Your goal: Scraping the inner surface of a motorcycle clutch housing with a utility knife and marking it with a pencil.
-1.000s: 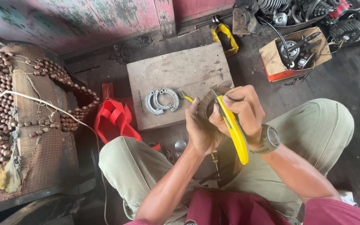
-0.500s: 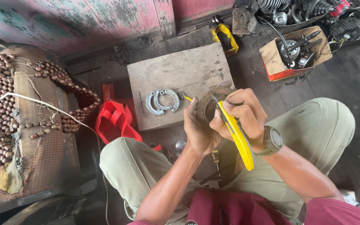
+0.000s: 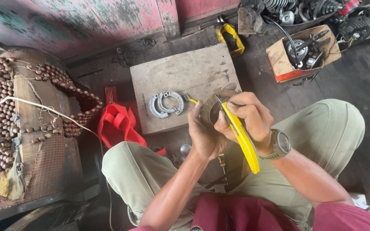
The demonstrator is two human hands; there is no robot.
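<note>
My left hand (image 3: 205, 132) grips a curved brown brake shoe (image 3: 213, 102) held upright above my knees. My right hand (image 3: 247, 117) holds a yellow utility knife (image 3: 241, 137) with its blade tip against the shoe's inner side. A watch sits on my right wrist. On the square wooden board (image 3: 193, 72) just beyond my hands lies a pair of bare metal brake shoes (image 3: 165, 103), with a small yellow-handled tool (image 3: 191, 100) beside them.
A red plastic object (image 3: 118, 126) lies left of my knee. A beaded seat cover (image 3: 18, 124) fills the left side. A yellow device (image 3: 231, 39) and a cardboard box of metal parts (image 3: 302, 53) sit at the back, with engine parts behind.
The knife has shifted slightly along the shoe and my hands moved a little; the board and other objects have not moved.
</note>
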